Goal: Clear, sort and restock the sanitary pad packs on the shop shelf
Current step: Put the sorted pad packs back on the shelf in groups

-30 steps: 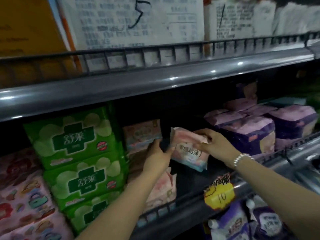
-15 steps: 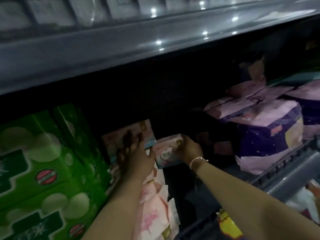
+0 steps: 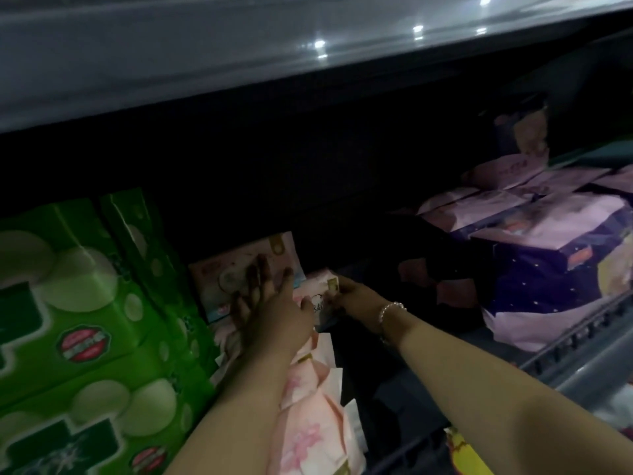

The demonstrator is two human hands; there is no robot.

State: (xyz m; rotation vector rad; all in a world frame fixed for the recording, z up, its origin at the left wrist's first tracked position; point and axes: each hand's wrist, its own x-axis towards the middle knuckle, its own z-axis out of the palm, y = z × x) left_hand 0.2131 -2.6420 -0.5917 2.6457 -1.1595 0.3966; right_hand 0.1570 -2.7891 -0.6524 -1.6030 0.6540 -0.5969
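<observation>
Deep inside the dark shelf, my right hand (image 3: 352, 298) pinches a small pink pad pack (image 3: 320, 296) at its right edge. The pack stands beside a larger pink pack (image 3: 226, 272) at the back. My left hand (image 3: 270, 310) lies with straight fingers spread against that larger pack, and its palm covers part of the small pack. Below my left forearm, a row of pale pink packs (image 3: 311, 437) runs toward the front. A beaded bracelet (image 3: 392, 308) sits on my right wrist.
Tall green packs (image 3: 82, 320) are stacked at the left. Purple and pink packs (image 3: 548, 269) fill the right side behind a wire front rail (image 3: 582, 334). The grey upper shelf edge (image 3: 239, 56) hangs overhead. A yellow price tag (image 3: 462, 454) hangs at the bottom.
Both hands have pushed deeper into the shelf with the small pink pack, carrying it left toward the back pack. My head has moved closer and lower, so the upper shelf's goods left the view.
</observation>
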